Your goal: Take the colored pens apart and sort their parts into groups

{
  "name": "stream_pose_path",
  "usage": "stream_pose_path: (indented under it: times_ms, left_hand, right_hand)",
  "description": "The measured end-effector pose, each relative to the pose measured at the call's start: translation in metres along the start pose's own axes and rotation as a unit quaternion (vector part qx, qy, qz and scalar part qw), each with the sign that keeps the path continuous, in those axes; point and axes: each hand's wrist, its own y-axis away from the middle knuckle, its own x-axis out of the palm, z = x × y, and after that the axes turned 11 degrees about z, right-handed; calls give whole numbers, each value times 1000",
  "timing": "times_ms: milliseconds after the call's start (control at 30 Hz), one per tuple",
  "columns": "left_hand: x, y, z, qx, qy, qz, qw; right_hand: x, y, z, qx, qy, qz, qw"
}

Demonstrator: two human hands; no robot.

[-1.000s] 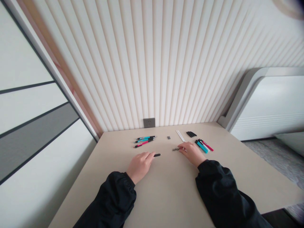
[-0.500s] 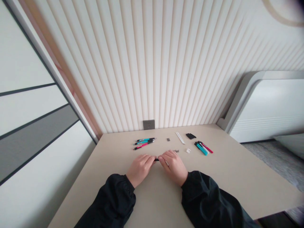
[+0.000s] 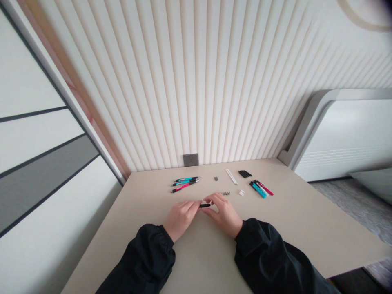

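A small black pen part (image 3: 205, 206) points rightward from the fingertips of my left hand (image 3: 183, 217), which is closed on its left end. My right hand (image 3: 224, 214) is at the part's right end, thumb below and index finger above, with a gap between them; the fingers are apart. Small metal springs (image 3: 226, 193) lie just behind my right hand. White small pieces (image 3: 241, 192) rest to the right of the springs. Three assembled pens (image 3: 185, 186), two blue and one red, lie beyond my left hand.
On the beige table (image 3: 275, 241), a small grey piece (image 3: 216, 179), white thin rods (image 3: 231, 177), black grips (image 3: 245, 174) and coloured barrels (image 3: 261, 189) lie toward the back. A wall socket (image 3: 190, 159) is behind them.
My right hand's fingers have spread from their pinch, baring more of the black part. My left hand has kept its grip. The view has shifted slightly.
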Motion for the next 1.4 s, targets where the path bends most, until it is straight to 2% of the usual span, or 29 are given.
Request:
stream_pose_path:
  times_ms: [167,367,567,733,933,1067,1233,1400]
  left_hand:
    - [-2,-1,1,4,-9,-6,1000]
    - [-1,-2,1,-5,-16,21,1000]
    - [0,-2,0,-8,-10,8,1000]
    - [-1,-2,-1,-10,-9,15,1000]
    - [-2,-2,-2,-6,-16,28,999]
    - [-2,-2,-2,-14,-13,37,999]
    - [-2,-2,-1,-17,-12,31,999]
    - [1,-1,0,-22,-9,21,999]
  right_hand:
    - [-3,1,-7,30,8,35,999]
    - [-3,1,-7,13,-14,15,1000]
    - [-1,1,-8,21,2,64,998]
    - [-1,2,-8,37,-10,33,999]
    - [-1,2,-5,20,-4,98,995]
    - [-1,2,-5,51,-13,71,996]
    - [-2,3,-6,29,-13,83,996]
    - [1,3,-9,47,-30,63,996]
